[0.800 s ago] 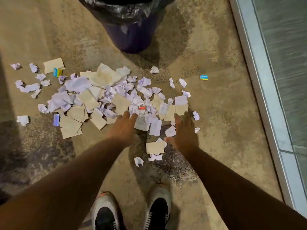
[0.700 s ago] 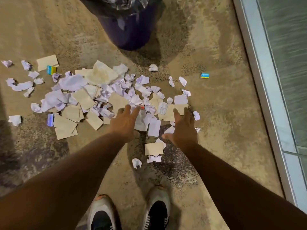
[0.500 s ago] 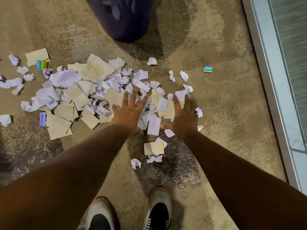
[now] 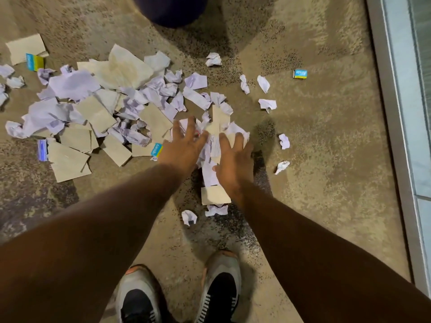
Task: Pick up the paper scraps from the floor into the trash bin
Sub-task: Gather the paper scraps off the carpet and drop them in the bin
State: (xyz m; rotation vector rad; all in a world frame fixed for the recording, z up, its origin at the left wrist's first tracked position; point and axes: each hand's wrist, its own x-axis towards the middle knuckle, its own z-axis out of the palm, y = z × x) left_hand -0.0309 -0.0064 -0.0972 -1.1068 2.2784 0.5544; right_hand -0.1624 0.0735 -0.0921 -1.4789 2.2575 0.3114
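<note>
Both arms stretched forward and down — left hand (image 4: pixel 184 145) and right hand (image 4: pixel 234 159) close together, fingers spread

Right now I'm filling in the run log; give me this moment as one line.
stage: gathering | left hand: open on paper scraps | right hand: open on scraps | trash bin: past the pile | binned: cannot tell

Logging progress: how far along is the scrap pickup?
Barely started. Nothing looks binned; the main scrap pile covers the floor, and only the trash bin base shows. In hand: left hand and right hand, fingers spread, bracket a scrap cluster. Left: everything, including the outlying blue-yellow card.
</note>
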